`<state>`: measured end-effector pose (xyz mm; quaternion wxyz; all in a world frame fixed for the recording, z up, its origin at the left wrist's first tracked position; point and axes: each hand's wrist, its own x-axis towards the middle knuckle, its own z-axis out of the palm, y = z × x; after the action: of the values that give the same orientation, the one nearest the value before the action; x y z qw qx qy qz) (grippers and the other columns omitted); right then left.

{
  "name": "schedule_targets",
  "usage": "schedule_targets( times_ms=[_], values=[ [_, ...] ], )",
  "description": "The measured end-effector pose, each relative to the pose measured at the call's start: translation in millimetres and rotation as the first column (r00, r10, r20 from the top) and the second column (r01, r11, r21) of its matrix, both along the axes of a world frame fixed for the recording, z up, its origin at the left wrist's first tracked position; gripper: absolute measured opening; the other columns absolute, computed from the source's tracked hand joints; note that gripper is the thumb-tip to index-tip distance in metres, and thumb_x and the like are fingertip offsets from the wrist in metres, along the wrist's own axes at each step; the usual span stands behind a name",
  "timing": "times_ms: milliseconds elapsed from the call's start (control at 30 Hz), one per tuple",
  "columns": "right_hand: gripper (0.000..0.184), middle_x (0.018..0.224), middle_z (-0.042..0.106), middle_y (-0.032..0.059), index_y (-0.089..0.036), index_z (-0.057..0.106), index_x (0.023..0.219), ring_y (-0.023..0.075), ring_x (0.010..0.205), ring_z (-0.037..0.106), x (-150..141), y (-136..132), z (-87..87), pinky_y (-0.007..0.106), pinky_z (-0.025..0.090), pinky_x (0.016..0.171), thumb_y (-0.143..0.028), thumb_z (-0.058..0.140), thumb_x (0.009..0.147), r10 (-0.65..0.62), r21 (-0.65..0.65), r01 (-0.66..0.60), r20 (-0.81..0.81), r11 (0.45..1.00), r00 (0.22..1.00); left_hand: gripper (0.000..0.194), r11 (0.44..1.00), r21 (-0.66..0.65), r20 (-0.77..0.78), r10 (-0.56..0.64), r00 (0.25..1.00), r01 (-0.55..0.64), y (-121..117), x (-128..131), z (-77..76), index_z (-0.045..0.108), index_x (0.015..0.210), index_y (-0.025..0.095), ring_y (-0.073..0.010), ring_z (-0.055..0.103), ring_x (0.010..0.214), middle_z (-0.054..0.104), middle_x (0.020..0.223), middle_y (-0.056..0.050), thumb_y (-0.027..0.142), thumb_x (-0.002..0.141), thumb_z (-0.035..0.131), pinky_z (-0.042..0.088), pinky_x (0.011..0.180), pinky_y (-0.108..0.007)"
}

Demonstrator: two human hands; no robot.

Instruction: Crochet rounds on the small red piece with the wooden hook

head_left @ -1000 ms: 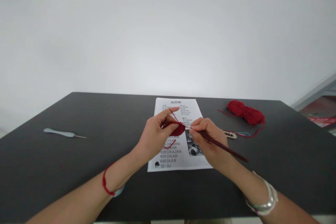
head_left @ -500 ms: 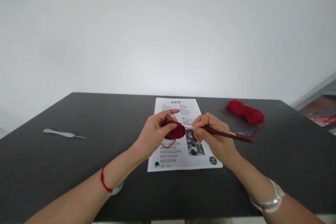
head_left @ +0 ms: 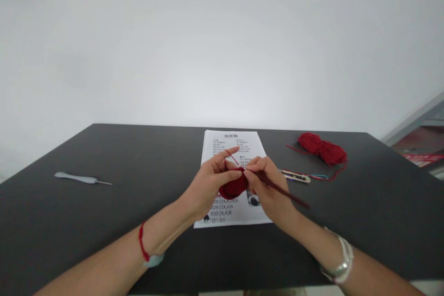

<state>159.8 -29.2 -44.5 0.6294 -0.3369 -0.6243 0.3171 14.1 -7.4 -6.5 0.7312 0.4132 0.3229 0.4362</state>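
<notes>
My left hand (head_left: 211, 180) pinches a small dark-red crocheted piece (head_left: 233, 188) between thumb and fingers. Red yarn (head_left: 231, 156) runs from the piece up over its raised index finger. Closed round a crochet hook (head_left: 282, 190) with a dark reddish-brown handle is my right hand (head_left: 268, 185). The hook's metal tip meets the top edge of the piece, close to my left thumb; whether it sits inside a stitch I cannot tell. Both hands are above a printed pattern sheet (head_left: 229, 141) with text and pictures, partly covering it.
On the dark table (head_left: 145, 157), a grey-handled hook (head_left: 81, 178) lies at the left. A skein of red yarn (head_left: 324, 149) rests at the back right, its strand trailing toward a small pale flat object (head_left: 296, 176) beside my right hand. A white wall (head_left: 222, 46) rises behind.
My right hand has moved left and down, bringing the hook's tip to the piece. The crocheted piece sits slightly lower and is turned. The pale flat object by the skein is now uncovered.
</notes>
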Motion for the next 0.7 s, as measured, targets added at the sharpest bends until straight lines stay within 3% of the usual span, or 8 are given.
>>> schedule_targets(
  times_ms=[100,167,200,267,333,433,533,700],
  values=[
    [0.017,0.077,0.056,-0.0005,-0.025,0.055,0.083,0.0142,0.065,0.054,2.6,-0.3,-9.2,0.026,0.045,0.057,-0.008,0.055,0.086,-0.297,0.389,0.149,0.356,0.909,0.886,0.053,0.995,-0.095,0.028,-0.006,1.000,0.009,0.2,-0.7,0.3,0.068,0.113,0.018,-0.0089,0.057,0.060,0.065,0.066,0.003,0.011,0.062,0.081,0.042,0.062,-0.022],
    [0.021,0.078,0.057,-0.0002,-0.026,0.055,0.088,0.0151,0.068,0.055,4.3,0.4,-8.9,0.027,0.047,0.060,-0.006,0.055,0.086,-0.339,0.505,0.095,0.416,0.858,0.844,0.049,0.985,-0.165,0.060,-0.040,0.997,0.049,1.8,-2.5,2.1,0.069,0.109,0.017,-0.0098,0.060,0.063,0.067,0.069,0.001,0.009,0.061,0.080,0.044,0.065,-0.022],
    [0.021,0.080,0.057,-0.0001,-0.027,0.055,0.090,0.0150,0.070,0.056,5.0,1.0,-6.9,0.027,0.047,0.060,-0.005,0.055,0.086,-0.308,0.506,0.073,0.399,0.859,0.864,0.048,0.979,-0.190,0.071,-0.058,0.996,0.071,3.1,-3.7,3.2,0.070,0.107,0.016,-0.0100,0.060,0.064,0.068,0.071,0.000,0.008,0.061,0.080,0.045,0.067,-0.022],
    [0.019,0.083,0.058,-0.0002,-0.026,0.055,0.090,0.0134,0.068,0.056,6.5,2.8,-0.5,0.025,0.047,0.058,-0.007,0.056,0.087,-0.147,0.381,0.026,0.291,0.924,0.945,0.045,0.970,-0.221,0.078,-0.084,0.993,0.099,6.5,-6.2,5.2,0.071,0.104,0.015,-0.0108,0.062,0.065,0.070,0.074,-0.002,0.005,0.061,0.078,0.047,0.069,-0.022],
    [0.013,0.081,0.056,-0.0016,-0.025,0.054,0.086,0.0101,0.058,0.052,8.8,5.2,6.4,0.022,0.043,0.049,-0.012,0.058,0.087,0.058,0.144,-0.068,0.072,0.987,0.996,0.043,0.969,-0.221,0.073,-0.092,0.993,0.106,10.4,-8.8,6.5,0.071,0.103,0.014,-0.0117,0.063,0.066,0.072,0.077,-0.004,0.004,0.062,0.075,0.049,0.068,-0.023],
    [0.011,0.076,0.055,-0.0037,-0.022,0.054,0.080,0.0065,0.046,0.045,13.6,8.6,13.8,0.020,0.036,0.041,-0.018,0.063,0.085,0.249,-0.087,-0.275,-0.230,0.958,0.941,0.042,0.979,-0.178,0.073,-0.088,0.993,0.100,15.8,-12.9,7.1,0.071,0.103,0.013,-0.0093,0.061,0.060,0.071,0.074,-0.003,0.001,0.062,0.073,0.048,0.063,-0.020],
    [0.014,0.071,0.056,-0.0041,-0.021,0.056,0.077,0.0063,0.046,0.047,18.0,10.0,18.1,0.020,0.036,0.041,-0.019,0.068,0.082,0.281,-0.129,-0.338,-0.330,0.932,0.901,0.043,0.985,-0.135,0.071,-0.100,0.992,0.109,19.2,-16.7,7.2,0.070,0.104,0.011,-0.0068,0.058,0.056,0.067,0.068,0.000,-0.001,0.063,0.072,0.047,0.058,-0.017],
    [0.015,0.072,0.058,-0.0033,-0.020,0.059,0.074,0.0056,0.044,0.048,22.2,8.8,24.1,0.020,0.035,0.039,-0.020,0.074,0.078,0.295,-0.120,-0.351,-0.334,0.929,0.895,0.044,0.977,-0.111,0.045,-0.180,0.983,0.184,21.8,-20.8,8.2,0.070,0.105,0.012,-0.0085,0.061,0.058,0.068,0.070,0.000,0.000,0.063,0.073,0.048,0.057,-0.018]
  ],
)
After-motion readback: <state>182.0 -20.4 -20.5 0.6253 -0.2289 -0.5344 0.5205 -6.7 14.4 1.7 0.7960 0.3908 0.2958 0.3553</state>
